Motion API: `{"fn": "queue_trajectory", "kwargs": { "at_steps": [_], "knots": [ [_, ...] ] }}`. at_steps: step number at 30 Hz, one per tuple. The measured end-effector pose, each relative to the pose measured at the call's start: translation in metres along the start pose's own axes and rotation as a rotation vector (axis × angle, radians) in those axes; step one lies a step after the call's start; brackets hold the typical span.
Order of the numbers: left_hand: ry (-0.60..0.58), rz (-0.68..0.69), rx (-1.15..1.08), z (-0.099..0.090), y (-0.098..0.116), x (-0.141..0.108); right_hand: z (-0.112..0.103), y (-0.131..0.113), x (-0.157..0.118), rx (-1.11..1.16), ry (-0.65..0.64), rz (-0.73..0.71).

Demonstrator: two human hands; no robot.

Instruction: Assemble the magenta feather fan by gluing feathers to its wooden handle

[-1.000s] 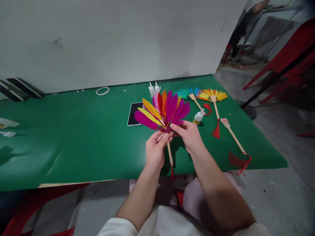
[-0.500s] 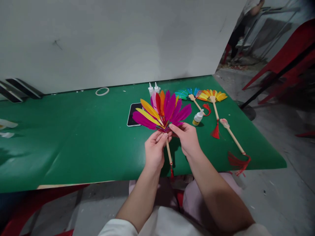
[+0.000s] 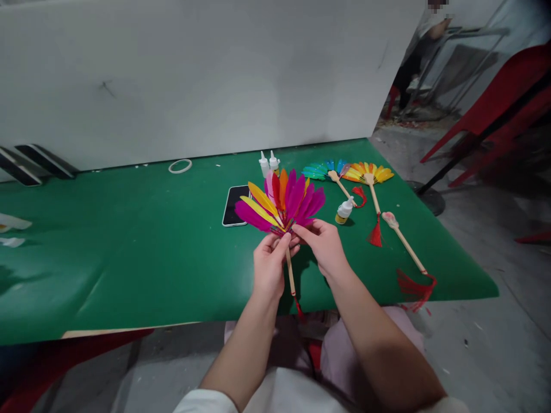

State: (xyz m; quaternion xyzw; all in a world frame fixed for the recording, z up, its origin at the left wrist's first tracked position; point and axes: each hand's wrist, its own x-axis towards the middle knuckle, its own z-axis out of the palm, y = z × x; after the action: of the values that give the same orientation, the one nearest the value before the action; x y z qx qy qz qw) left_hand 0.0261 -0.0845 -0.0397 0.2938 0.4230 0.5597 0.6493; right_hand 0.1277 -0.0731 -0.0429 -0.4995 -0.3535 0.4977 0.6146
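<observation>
A feather fan with magenta, yellow, orange, red and pink feathers is held up over the table's near half. Its wooden handle points down toward me and ends in a red tassel. My left hand is closed around the base of the feathers, where they meet the handle. At the right side of that base, my right hand pinches the feathers with thumb and fingers. The fingertips behind the fan are partly hidden. Just beyond the fan lies a smartphone, partly covered by feathers.
On the green table, a blue feather fan, a yellow feather fan and a bare fan handle lie to the right. One glue bottle stands nearby, two more behind. A white ring lies near the partition.
The fan has tipped slightly and its handle now points a little further left. Both hands keep their hold. The whole view has shifted slightly.
</observation>
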Motion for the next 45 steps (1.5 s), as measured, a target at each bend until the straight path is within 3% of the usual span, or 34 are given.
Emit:
{"fn": "queue_trajectory", "kwargs": {
  "at_steps": [7, 14, 23, 31, 40, 45],
  "knots": [
    [0.11, 0.01, -0.033, 0.004, -0.004, 0.003, 0.002, 0.005, -0.001, -0.029, 0.04, 0.001],
    [0.141, 0.042, -0.073, 0.006, -0.005, 0.003, 0.01, 0.004, -0.006, 0.116, 0.066, 0.015],
    [0.122, 0.054, -0.049, 0.004, -0.004, 0.003, 0.011, 0.004, -0.005, 0.121, 0.041, 0.015],
    [0.11, 0.023, -0.018, 0.004, -0.005, -0.001, 0.009, 0.001, -0.004, 0.093, 0.095, -0.005],
    [0.137, 0.014, -0.093, 0.005, -0.009, 0.001, 0.017, 0.005, -0.009, 0.279, 0.117, -0.004],
    [0.139, 0.008, -0.091, 0.004, -0.01, 0.001, 0.018, 0.008, -0.009, 0.381, 0.113, 0.07]
  ]
}}
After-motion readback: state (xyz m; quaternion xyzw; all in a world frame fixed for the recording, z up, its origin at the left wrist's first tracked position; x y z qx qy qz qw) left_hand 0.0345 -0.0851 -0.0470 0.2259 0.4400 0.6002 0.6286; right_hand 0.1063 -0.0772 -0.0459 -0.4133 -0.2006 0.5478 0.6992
